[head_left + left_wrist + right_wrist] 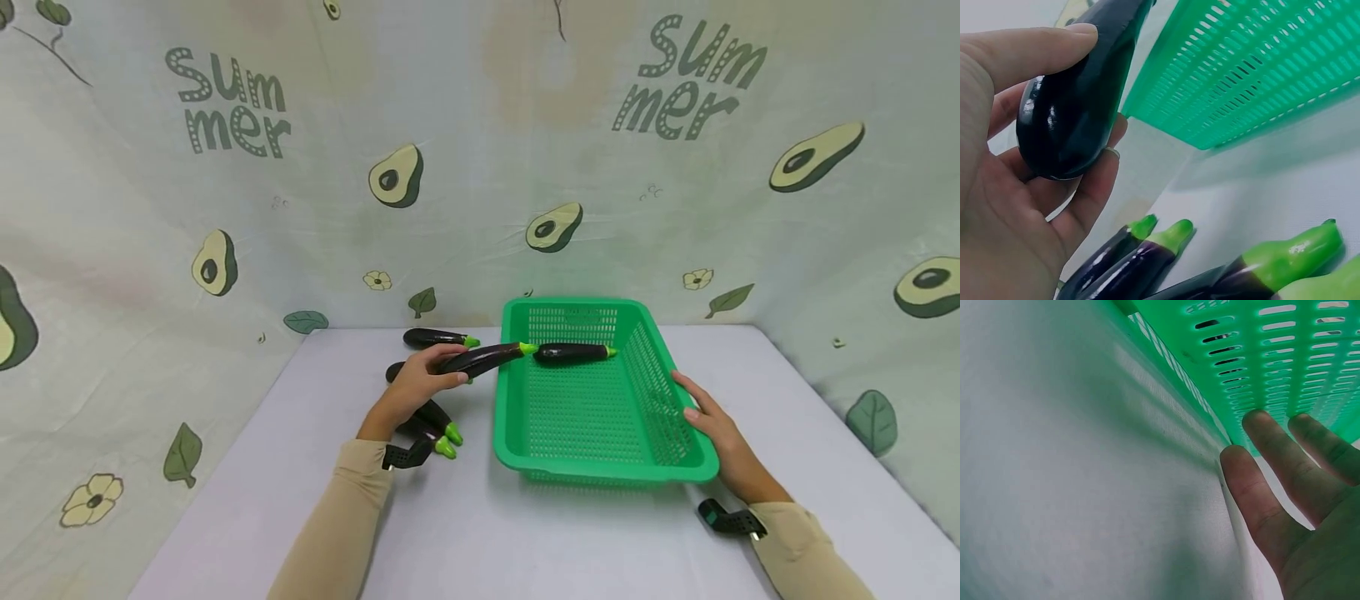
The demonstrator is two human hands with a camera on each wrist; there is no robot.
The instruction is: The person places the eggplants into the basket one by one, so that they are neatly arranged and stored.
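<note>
My left hand (414, 385) holds an eggplant (483, 359) above the table, its green stem end pointing right at the basket's left rim. In the left wrist view, thumb and fingers wrap the dark, glossy eggplant (1079, 94) near its rounded end. The green plastic basket (600, 471) has slotted walls, and one eggplant (573, 353) lies inside it near the far wall. My right hand (720, 437) grips the basket's right rim, thumb over the edge. In the right wrist view, several fingers (1272, 500) lie against the outer slotted wall (1254, 369); the thumb is hidden there.
Several eggplants lie on the white table (465, 533) left of the basket: one eggplant (433, 337) at the back, others under my left hand, partly hidden. Behind the table hangs a cloth (465, 108) printed with avocados. Black straps circle both wrists.
</note>
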